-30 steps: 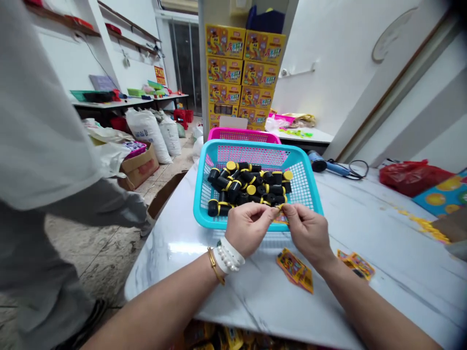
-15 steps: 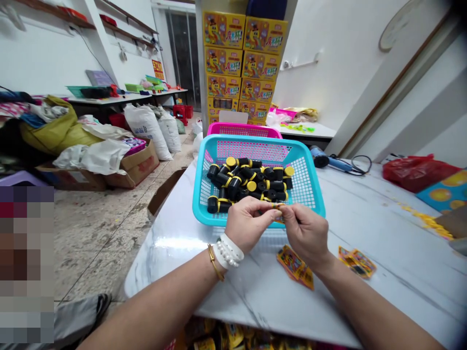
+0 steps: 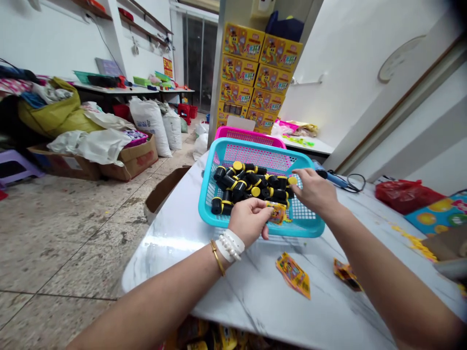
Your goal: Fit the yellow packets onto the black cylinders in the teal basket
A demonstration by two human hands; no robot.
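The left hand (image 3: 250,219) pinches a yellow packet (image 3: 277,213) over the blue basket's (image 3: 305,230) near side; the right hand (image 3: 316,192) reaches a yellow-capped bottle (image 3: 291,181) inside, whether gripping I can't tell.

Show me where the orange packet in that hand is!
In the head view, right of centre, the orange packet is held by the left hand, over the near side of the turquoise basket, beside the black containers.
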